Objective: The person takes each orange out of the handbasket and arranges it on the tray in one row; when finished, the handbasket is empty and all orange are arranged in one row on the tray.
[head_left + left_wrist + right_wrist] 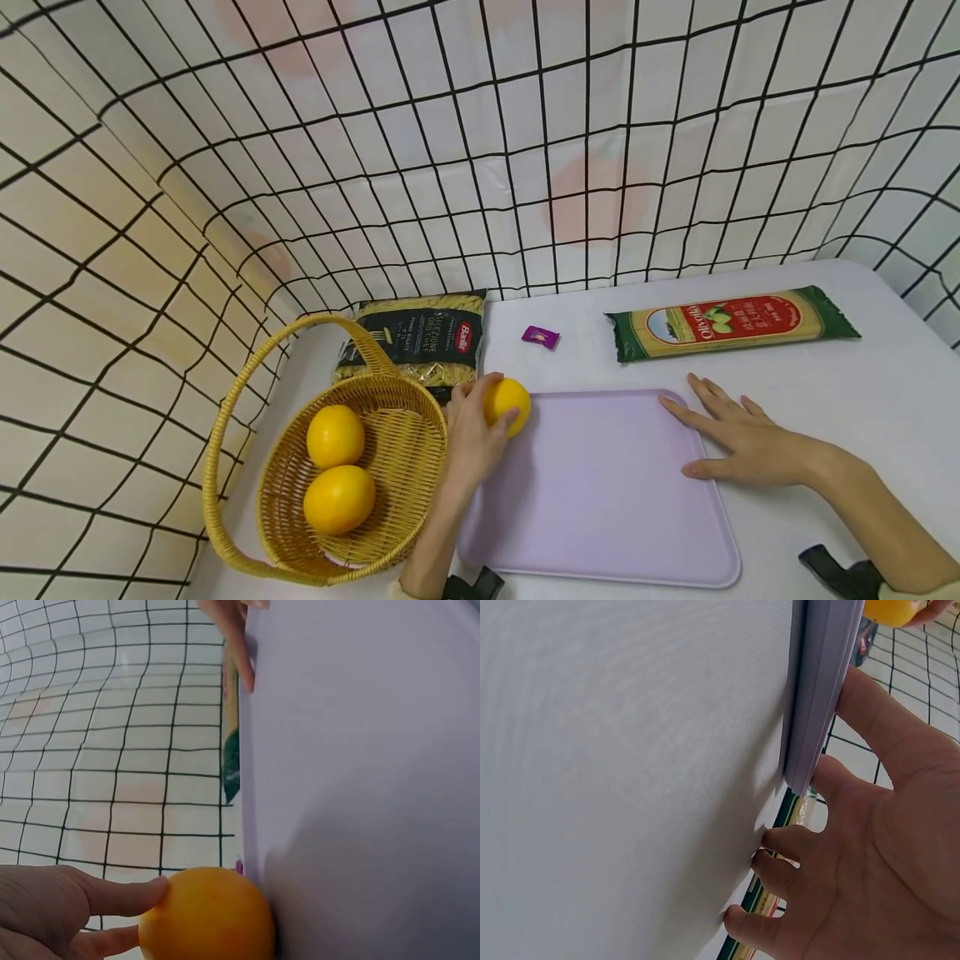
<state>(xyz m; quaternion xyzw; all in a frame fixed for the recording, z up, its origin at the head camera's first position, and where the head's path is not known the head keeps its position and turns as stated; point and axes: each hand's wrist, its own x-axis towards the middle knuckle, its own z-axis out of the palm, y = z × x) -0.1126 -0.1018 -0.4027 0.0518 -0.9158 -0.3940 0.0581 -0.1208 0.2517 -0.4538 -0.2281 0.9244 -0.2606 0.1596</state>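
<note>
My left hand (474, 429) pinches an orange (507, 407) between thumb and fingers, at the far left corner of a lilac tray (600, 492). In the left wrist view, this orange (210, 915) sits right against the tray's edge. My right hand (750, 446) spreads its fingers at the tray's right side. In the right wrist view, the thumb and index finger of the right hand (877, 825) touch the tray's rim (821, 697), while the other fingertips rest on the white tabletop.
Left of the tray stands a wicker basket (408, 446) with a tall handle, holding two oranges (336, 436). Behind it lies a bag of penne pasta (420, 337). A purple wrapped candy (541, 337) and a long spaghetti pack (731, 323) lie farther back, before a grid-patterned curtain (525, 167).
</note>
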